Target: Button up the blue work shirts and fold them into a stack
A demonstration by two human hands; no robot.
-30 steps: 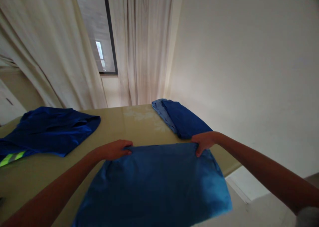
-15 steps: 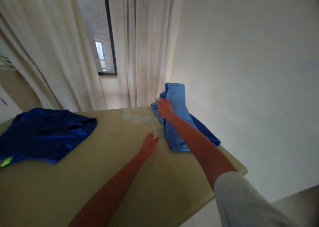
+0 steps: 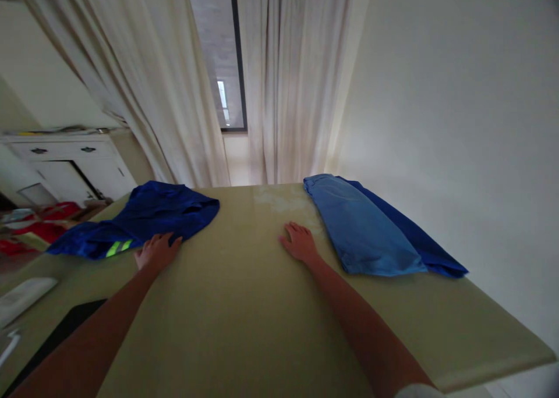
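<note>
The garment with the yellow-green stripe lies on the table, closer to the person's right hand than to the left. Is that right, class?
No, the hands are swapped: the head view shows the garment with the yellow-green stripe on the table, closer to the left hand than to the right hand.

The table (image 3: 236, 305) bears blue garments (image 3: 369, 229) and, apparently, a white case (image 3: 25, 296).

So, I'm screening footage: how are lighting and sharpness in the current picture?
Head view: dim, soft light, folds hard to read in the left dark blue garment; head view: fine detail soft, especially the red items at far left; head view: top-right corner darkened.
</note>
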